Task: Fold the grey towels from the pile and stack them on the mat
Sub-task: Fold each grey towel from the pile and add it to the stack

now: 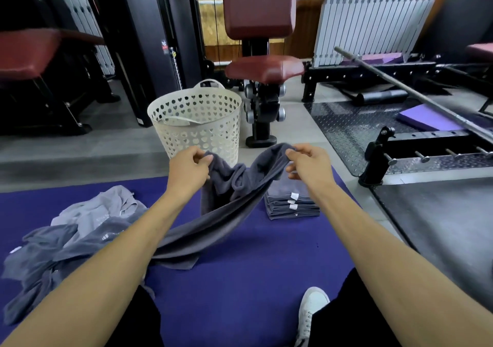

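Grey towel sags between pinching left hand and right hand.

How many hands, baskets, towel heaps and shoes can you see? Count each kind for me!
Hands: 2, the left hand and the right hand, both pinching one grey towel
Baskets: 1, the white basket
Towel heaps: 2, the loose pile and the folded stack
Shoes: 1, the white shoe
Total: 6

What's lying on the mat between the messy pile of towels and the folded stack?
In the head view, the dark grey towel that both hands hold up drapes across that stretch, its tail resting on the mat between the pile and the folded stack.
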`<state>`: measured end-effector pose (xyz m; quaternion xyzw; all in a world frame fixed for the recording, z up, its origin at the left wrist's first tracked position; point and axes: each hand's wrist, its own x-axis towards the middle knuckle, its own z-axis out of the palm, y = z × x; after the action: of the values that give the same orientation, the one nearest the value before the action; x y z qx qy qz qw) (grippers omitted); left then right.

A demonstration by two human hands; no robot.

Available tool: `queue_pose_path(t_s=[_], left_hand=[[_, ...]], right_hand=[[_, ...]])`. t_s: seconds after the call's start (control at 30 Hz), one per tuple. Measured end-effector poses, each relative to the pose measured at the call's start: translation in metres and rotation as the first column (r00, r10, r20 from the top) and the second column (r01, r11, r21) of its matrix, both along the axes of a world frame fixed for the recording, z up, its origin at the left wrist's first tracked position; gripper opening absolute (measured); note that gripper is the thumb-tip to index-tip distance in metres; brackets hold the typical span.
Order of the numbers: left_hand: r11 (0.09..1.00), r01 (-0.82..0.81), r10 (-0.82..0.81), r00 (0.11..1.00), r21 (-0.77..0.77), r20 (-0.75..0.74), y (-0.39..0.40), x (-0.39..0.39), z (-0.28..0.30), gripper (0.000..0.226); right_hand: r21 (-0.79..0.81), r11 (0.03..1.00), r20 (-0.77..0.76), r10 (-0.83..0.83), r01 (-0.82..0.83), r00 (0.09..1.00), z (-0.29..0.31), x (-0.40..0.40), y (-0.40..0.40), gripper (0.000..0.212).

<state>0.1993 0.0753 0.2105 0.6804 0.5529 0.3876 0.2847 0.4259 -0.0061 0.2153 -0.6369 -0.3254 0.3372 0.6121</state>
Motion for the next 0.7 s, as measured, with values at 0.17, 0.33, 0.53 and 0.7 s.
queue_pose_path(t_s=[0.17,0.33,0.53,0.7], left_hand=[[1.0,0.014,-0.014,0.995,0.001,0.1,0.006,-0.004,0.073,0.016],[0.992,0.016,-0.057,0.945,0.128,0.321,-0.003,-0.01,0.173,0.009],[0.937,-0.096,-0.034,0.932,0.335,0.362,-0.032,-0.032,0.275,0.015],[0.87,-0.16,-0.008,0.941,0.466,0.338,-0.063,-0.047,0.296,0.017]], right_hand=[[0.128,0.985,0.086,-0.125,0.113,0.988,0.07,-0.008,0.003,0.01],[0.316,0.948,0.32,-0.146,0.04,0.936,0.174,-0.029,-0.006,0.014],[0.342,0.935,0.531,-0.11,-0.094,0.84,0.278,-0.057,-0.036,0.018],[0.464,0.884,0.531,-0.229,-0.053,0.816,0.322,-0.079,-0.059,0.03]])
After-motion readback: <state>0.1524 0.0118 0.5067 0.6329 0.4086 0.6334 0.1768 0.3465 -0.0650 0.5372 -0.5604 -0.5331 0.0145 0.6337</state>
